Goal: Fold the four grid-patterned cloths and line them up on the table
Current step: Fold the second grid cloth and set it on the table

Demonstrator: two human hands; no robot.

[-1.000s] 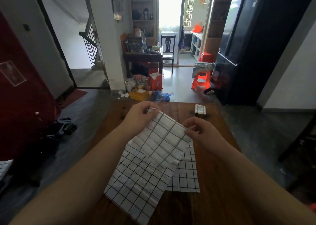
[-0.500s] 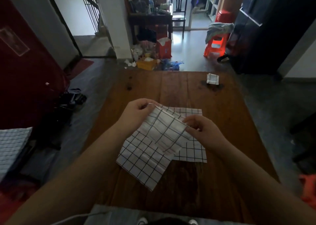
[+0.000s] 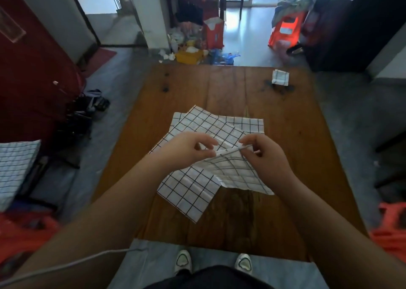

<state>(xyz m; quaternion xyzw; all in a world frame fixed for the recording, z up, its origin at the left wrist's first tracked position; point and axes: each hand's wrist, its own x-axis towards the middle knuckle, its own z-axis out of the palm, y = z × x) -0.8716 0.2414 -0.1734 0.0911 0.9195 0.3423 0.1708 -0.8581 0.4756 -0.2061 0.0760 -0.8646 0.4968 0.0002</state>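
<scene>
White cloth [image 3: 237, 172] hangs above the tabletop [image 3: 296, 146] middle; left hand [image 3: 186, 148] and right hand [image 3: 268, 157], close together, pinch its top edge. Under it lie flat cloths [image 3: 219, 124]; a folded cloth [image 3: 280, 77] sits near the far right corner.

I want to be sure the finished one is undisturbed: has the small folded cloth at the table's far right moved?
No. The folded cloth still sits against the same dark stain on the table.

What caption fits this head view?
The left hand and right hand pinch a white gridded cloth over a brown wooden table; one small folded cloth lies beyond.
</scene>
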